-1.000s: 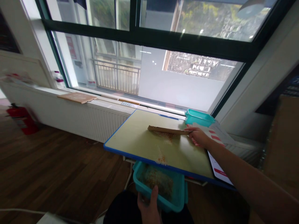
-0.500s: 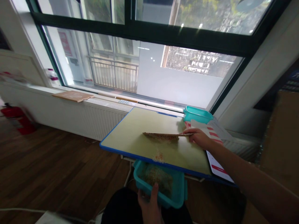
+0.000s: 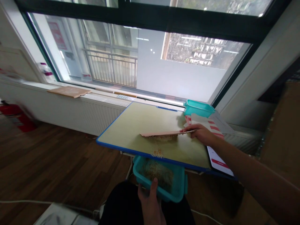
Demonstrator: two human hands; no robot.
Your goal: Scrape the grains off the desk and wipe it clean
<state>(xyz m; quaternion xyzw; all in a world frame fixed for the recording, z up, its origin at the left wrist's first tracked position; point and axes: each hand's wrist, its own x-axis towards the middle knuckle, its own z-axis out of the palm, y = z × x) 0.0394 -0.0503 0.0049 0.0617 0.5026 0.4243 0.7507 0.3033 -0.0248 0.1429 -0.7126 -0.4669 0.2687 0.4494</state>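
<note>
My right hand (image 3: 201, 133) is closed on one end of a flat strip of cardboard (image 3: 161, 134) that stands on edge across the yellow-green table (image 3: 131, 128). A line of small grains (image 3: 164, 139) lies against the strip, and a little heap of grains (image 3: 157, 153) sits at the table's near blue edge. Below that edge my left hand (image 3: 151, 201) grips the rim of a teal plastic tub (image 3: 180, 187) partly filled with the same grains, thumb over the rim.
A second teal tub (image 3: 198, 108) stands at the table's far right corner beside red-and-white striped paper (image 3: 212, 128). A radiator (image 3: 77, 115) runs under the wide window. A cardboard sheet (image 3: 69, 91) lies on the sill. Wooden floor (image 3: 47, 162) spreads to the left.
My right hand has drawn the cardboard strip nearer the table's front edge, pushing the grains along. The left hand and tub stay under the edge. The view has tilted down.
</note>
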